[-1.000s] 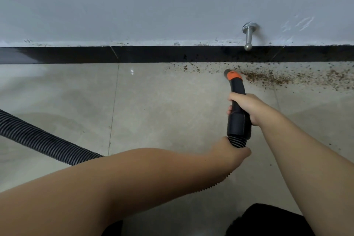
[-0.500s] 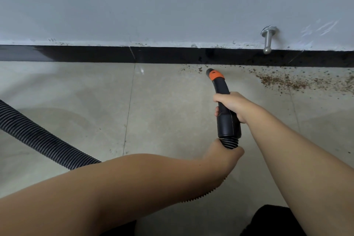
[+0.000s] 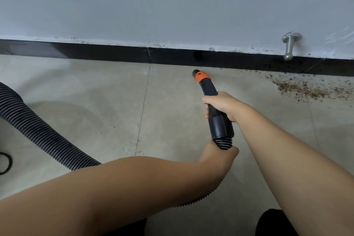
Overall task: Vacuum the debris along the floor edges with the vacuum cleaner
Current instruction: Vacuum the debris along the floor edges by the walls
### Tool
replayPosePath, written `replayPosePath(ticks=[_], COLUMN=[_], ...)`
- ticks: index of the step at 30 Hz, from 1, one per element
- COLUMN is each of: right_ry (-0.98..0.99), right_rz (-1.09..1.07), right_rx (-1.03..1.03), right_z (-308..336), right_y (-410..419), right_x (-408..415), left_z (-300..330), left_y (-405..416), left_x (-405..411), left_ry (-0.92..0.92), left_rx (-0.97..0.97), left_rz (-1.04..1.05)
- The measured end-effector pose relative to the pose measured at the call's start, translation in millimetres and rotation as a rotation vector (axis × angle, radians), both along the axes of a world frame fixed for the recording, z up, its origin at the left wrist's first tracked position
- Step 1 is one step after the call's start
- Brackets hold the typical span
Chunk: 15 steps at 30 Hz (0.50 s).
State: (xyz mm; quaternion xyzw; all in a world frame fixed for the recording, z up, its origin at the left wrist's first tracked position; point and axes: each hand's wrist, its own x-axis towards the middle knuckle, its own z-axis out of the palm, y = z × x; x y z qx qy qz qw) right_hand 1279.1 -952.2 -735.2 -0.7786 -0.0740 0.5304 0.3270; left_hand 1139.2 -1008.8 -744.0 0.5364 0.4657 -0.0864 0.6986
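The debris lies on the floor right at the baseboard, off to the right of the nozzle and well apart from it; it's a long strip running along the wall, so the sweep needs to go rightward, parallel w/ the edge. Brown crumbs, dense in one patch, thinner specks scattered toward the nozzle & against the baseboard. Right hand is nearer to it, fingers wrapped round the black handle. Left hand grips the ribbed hose just below the handle. Nozzle tip, orange-collared, sits close to the baseboard, pointing at it. A metal doorstop sticks out of the wall above the mess. Floor left of the nozzle looks clean, so I'd say approx. half remains.
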Motion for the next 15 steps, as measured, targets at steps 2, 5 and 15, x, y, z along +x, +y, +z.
replayPosePath(ticks=[2,5,15], right_ry=[-0.002,-0.013,0.039], right_rz=[0.003,-0.052,-0.558], right_rx=[-0.007,-0.027,-0.018], right_z=[2,4,-1], right_y=[-5,-25,-118], right_x=[2,14,85], left_z=[0,1,3], left_y=[-3,-16,-49], left_x=[3,12,76], left_ry=[-0.009,-0.031,-0.004], left_rx=[-0.012,-0.056,0.045], left_rz=[-0.012,-0.07,-0.394])
